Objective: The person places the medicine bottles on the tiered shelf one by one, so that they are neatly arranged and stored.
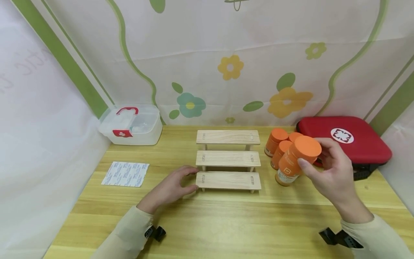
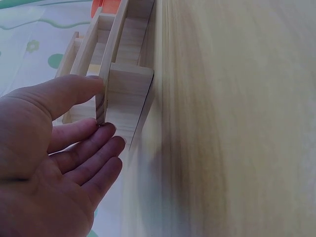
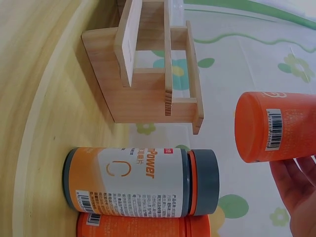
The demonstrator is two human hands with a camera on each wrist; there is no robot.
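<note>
My left hand point(image 1: 173, 185) is at the left end of a small three-step wooden rack point(image 1: 228, 180), thumb and index finger on opposite edges of the lowest step. In the left wrist view that hand point(image 2: 59, 143) has its other fingers extended below the step's end. My right hand point(image 1: 334, 172) grips an orange bottle point(image 1: 289, 163) with an orange lid, tilted. Its base and barcode face the right wrist camera, and the bottle point(image 3: 276, 127) is raised there. Several orange-lidded bottles point(image 1: 275, 140) stand behind it, partly hidden. The right wrist view also shows a grey-lidded bottle point(image 3: 128, 181).
A red first-aid case point(image 1: 355, 144) lies at the back right, behind my right hand. At the back left stands a clear plastic medicine box point(image 1: 142, 135) with a red handle. A white printed packet point(image 1: 125, 174) lies flat on the wooden table point(image 1: 220, 223). Printed cloth hangs behind.
</note>
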